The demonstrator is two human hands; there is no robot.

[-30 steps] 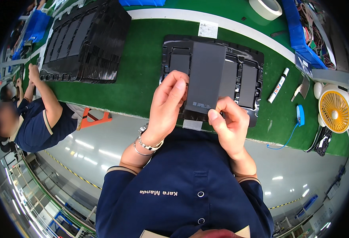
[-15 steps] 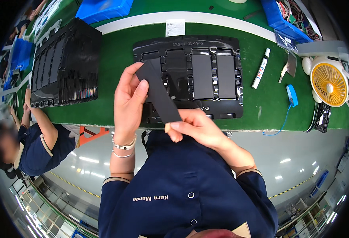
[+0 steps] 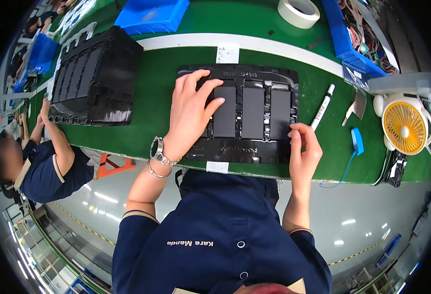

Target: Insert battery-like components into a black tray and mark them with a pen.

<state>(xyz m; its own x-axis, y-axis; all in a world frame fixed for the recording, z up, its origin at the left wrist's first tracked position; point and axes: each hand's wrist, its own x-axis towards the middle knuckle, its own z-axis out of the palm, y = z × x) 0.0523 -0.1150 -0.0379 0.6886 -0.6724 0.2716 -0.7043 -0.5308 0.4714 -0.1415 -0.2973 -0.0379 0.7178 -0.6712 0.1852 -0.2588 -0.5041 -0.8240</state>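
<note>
- A black moulded tray (image 3: 244, 147) lies flat on the green worktop (image 3: 156, 103), directly in front of the person and close to the near edge.
- Three dark grey rectangular pads (image 3: 252, 112) sit side by side in the tray's recesses, each standing lengthwise away from the person.
- The left hand (image 3: 190, 113) lies palm down on the left part of the tray, its grip apart: the fingers are spread flat, with fingertips touching the top left corner of the leftmost pad.
- A metal watch (image 3: 157, 149) and a thin bangle are worn on the left wrist.
- The right hand (image 3: 304, 152) rests at the tray's near right corner, fingers curled together against the tray's edge; whether they pinch it or only press on it cannot be told.
- A white marker pen (image 3: 322, 106) lies just right of the tray, and a blue cable (image 3: 348, 161) trails beyond it.
- A small fan with a yellow grille (image 3: 404, 128) stands at the far right.
- A stack of black trays (image 3: 90, 81) sits well to the left on the worktop, with a blue bin (image 3: 152, 14) behind it.
- A roll of pale tape (image 3: 298, 12) lies at the far side.
- Another person in a dark blue top (image 3: 44, 171) works at the left.
</note>
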